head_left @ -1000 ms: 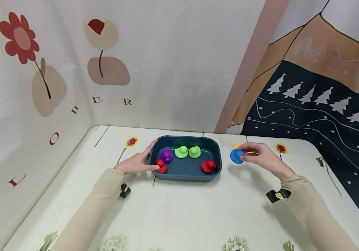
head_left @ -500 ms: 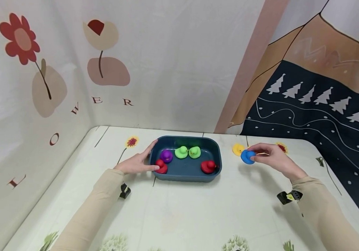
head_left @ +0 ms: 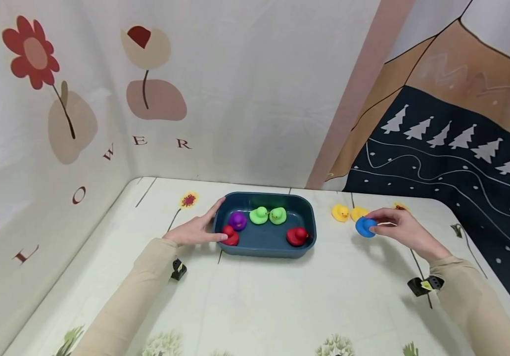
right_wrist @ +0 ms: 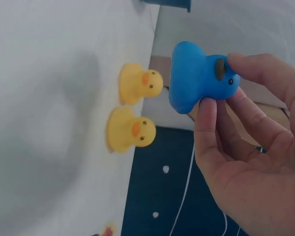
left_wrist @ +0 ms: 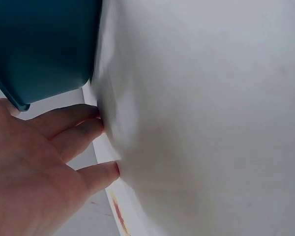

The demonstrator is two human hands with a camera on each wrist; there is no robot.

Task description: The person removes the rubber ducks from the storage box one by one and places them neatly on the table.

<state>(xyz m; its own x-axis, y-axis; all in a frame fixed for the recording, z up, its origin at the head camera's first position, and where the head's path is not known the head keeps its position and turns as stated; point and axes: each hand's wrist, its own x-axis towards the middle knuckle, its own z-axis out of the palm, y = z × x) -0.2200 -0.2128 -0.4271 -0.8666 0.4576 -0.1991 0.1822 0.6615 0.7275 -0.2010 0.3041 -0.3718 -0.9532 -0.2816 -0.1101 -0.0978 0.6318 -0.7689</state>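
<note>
My right hand (head_left: 403, 231) pinches a blue rubber duck (right_wrist: 199, 78) by its head, thumb on one side and fingers on the other, raised above the table. Two yellow ducks (right_wrist: 139, 84) stand on the table just behind it; the held duck overlaps one in the head view. My left hand (head_left: 196, 229) rests at the left end of a dark teal bin (head_left: 259, 251), fingers spread and fairly straight, thumb over the rim. Inside are a purple duck (head_left: 238, 220), two green ducks (head_left: 259, 215) and two red ducks (head_left: 297, 236). The thumb tip overlaps the left red one.
A white cloth printed with flowers covers the table (head_left: 281, 301). Printed curtains (head_left: 246, 99) rise directly behind the bin and along the left side. A dark curtain part with white trees (head_left: 441, 148) borders the right.
My right hand has carried the blue duck to the right, away from the bin, uncovering the yellow ducks. The left hand and the bin have stayed in place.
</note>
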